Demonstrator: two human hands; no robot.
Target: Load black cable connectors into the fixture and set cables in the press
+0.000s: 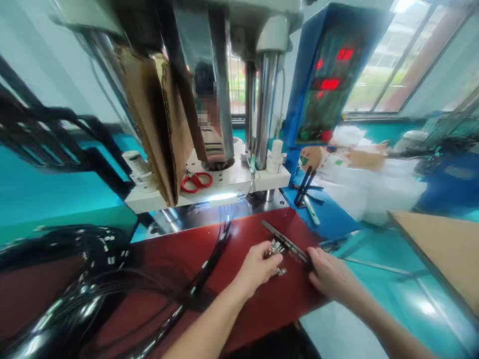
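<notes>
My left hand (258,264) is closed around several small shiny metal connector pieces (277,246), low over the dark red work surface (209,252). A few more metal pieces (280,272) show just below its fingertips. My right hand (329,271) grips the near end of a narrow dark metal bar (286,241), which slants away toward the press. Along the bar's side facing my left hand sit the small metal pieces. A bundle of thin black cables (202,279) runs across the surface to the left of my left hand.
The press base (239,177) stands ahead, with red-handled scissors (196,182) and cardboard (149,119) on it. A blue control box (325,75) with red digits rises at right. Tools stand on a blue shelf (333,219). Black cable coils (75,279) fill the left.
</notes>
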